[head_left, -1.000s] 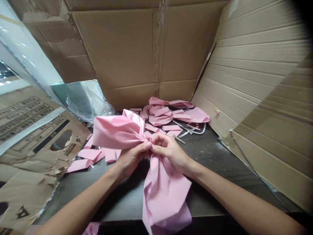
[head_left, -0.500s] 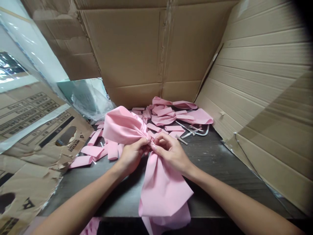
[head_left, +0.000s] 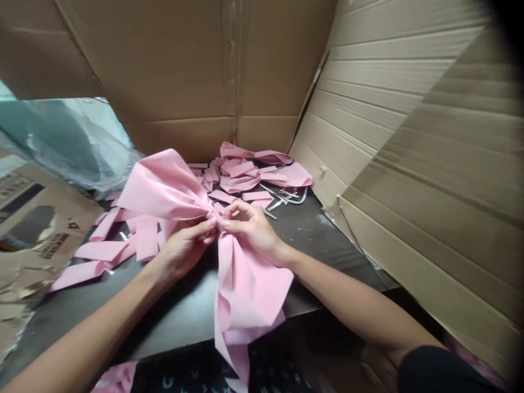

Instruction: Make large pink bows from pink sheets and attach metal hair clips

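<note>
A large pink fabric bow (head_left: pixel 167 188) is held in the air over the dark table, gathered at its middle. One puffed loop spreads up to the left; the other side and its tails hang down past the table's front edge. My left hand (head_left: pixel 186 248) pinches the gathered centre from the left, thumb on top. Against the same spot, my right hand (head_left: pixel 254 229) closes its thumb and fingers from the right. The fingers partly hide the knot, so its detail cannot be made out.
Short pink fabric strips (head_left: pixel 102 251) lie scattered on the left of the table (head_left: pixel 323 229). Further back is a heap of pink bows (head_left: pixel 241 177), with metal clips (head_left: pixel 280 201) beside it. Cardboard walls (head_left: pixel 176 65) stand behind and to the right; a torn carton (head_left: pixel 41 229) is at left.
The view has swung right and down, so everything sits further left and higher in the picture. Both hands keep their pinch on the bow's centre.
</note>
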